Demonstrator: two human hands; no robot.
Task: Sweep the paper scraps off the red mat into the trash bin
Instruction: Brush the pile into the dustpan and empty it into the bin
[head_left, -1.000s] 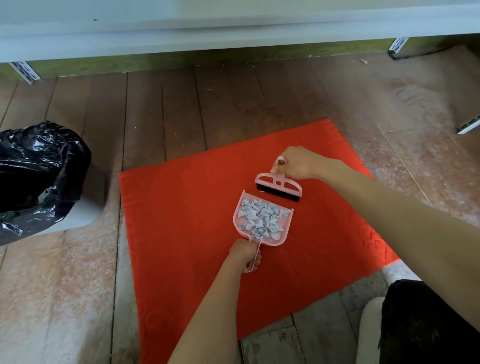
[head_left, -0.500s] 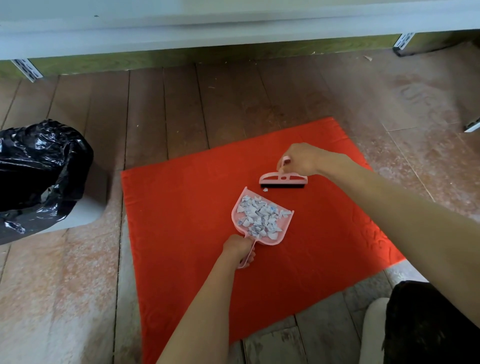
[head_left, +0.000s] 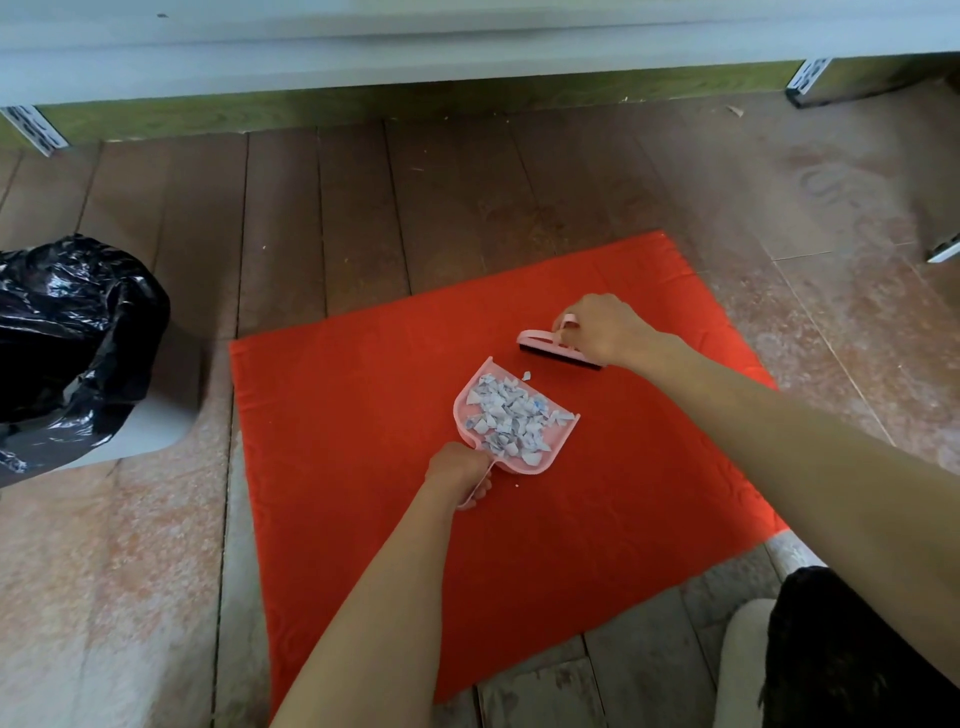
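From the head camera, the left hand (head_left: 457, 475) has its fingers wrapped around the thin handle of a pink plastic dustpan (head_left: 519, 467). The dustpan lies on the textured red mat (head_left: 337, 493), heaped with jagged white paper scraps (head_left: 511, 415). One stray scrap (head_left: 526, 375) lies just beyond its lip. The right hand (head_left: 605, 327) grips a pink brush (head_left: 550, 347) whose black bristles touch the mat. The trash bin (head_left: 140, 431), lined with crinkled glossy black plastic, stands on worn wooden planks (head_left: 322, 218) well to the left.
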